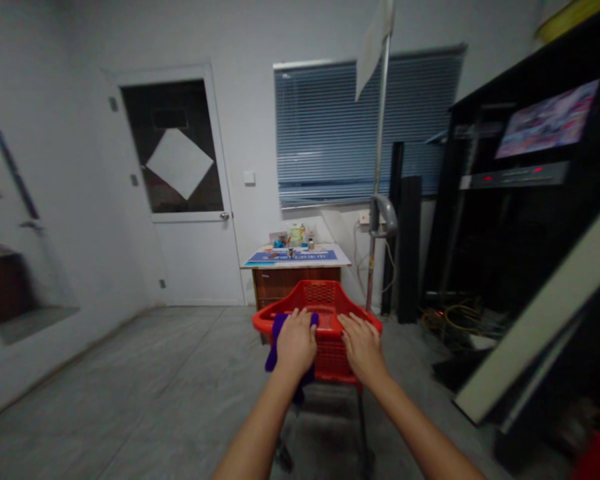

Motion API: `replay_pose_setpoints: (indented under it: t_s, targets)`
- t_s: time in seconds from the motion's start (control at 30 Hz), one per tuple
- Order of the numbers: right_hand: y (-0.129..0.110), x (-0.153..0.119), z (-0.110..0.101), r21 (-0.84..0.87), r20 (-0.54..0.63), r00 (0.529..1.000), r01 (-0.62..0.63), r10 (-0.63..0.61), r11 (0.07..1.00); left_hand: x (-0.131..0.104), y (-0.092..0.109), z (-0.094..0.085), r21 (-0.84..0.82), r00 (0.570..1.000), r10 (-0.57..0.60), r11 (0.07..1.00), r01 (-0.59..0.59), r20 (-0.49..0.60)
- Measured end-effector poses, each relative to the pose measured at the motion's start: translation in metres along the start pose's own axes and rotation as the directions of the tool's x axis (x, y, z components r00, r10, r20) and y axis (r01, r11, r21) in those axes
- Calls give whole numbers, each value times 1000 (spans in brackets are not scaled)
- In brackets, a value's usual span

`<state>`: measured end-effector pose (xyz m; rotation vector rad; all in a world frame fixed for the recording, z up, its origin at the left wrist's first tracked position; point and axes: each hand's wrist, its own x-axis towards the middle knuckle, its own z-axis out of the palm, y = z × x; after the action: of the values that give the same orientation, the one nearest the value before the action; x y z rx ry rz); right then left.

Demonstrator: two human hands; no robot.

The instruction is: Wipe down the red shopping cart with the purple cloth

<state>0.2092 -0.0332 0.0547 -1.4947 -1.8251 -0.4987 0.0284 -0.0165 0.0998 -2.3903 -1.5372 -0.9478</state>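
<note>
My left hand [297, 340] rests on the purple cloth [272, 360] at the near side of the red cart [333, 363], my right hand [363, 340] rests on that same side, whether either is closed underneath I cannot tell, and the cart stands before me, near the table [343, 259].

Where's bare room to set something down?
Grey floor left of the red cart, bordered by the white door and left wall. Crowded: back of the desk, lined with small items; far right, with cables and a leaning panel; cart's near left, draped with purple cloth.
</note>
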Motion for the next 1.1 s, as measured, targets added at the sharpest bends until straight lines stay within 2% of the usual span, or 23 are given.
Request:
replay_pose_setpoints:
  t_s: [0.13, 0.23, 0.4, 0.47, 0.6, 0.67, 0.77, 0.9, 1.0, 1.1]
  targets:
    - [-1, 0, 4, 34, -13, 1000, -8, 8, 999, 4, 12, 2, -27, 997, 68, 997, -68, 29]
    - [0, 1, 4, 46, -8, 1000, 7, -6, 999, 6, 5, -2, -51, 994, 93, 995, -90, 51]
    - [-1, 1, 5, 60, -40, 999, 17, -14, 998, 10, -11, -10, -21, 999, -25, 999, 26, 33]
    - [-5, 1, 7, 61, -48, 999, 11, -8, 998, 11, -7, -9, 3, 999, -36, 999, 36, 31]
    - [-11, 1, 9, 44, -24, 1000, 3, -2, 999, 12, 9, -4, -7, 997, 46, 999, -46, 69]
    - [-11, 0, 7, 27, -4, 1000, 22, -22, 999, 11, 11, -3, -33, 994, 75, 997, -73, 81]
    - [-6, -3, 3, -13, -14, 998, 59, -59, 998, 8, 2, -5, -47, 993, 74, 996, -70, 88]
    - [-2, -6, 3, -27, -70, 996, 51, -52, 998, 3, -11, -11, -11, 998, 5, 1000, -4, 68]
    - [-5, -6, 6, 5, -80, 995, 58, -58, 998, 1, -5, -10, 14, 998, -26, 1000, 25, 49]
    - [-8, -5, 10, 30, -84, 995, 64, -61, 998, 2, 7, -6, 5, 998, 20, 1000, -20, 59]
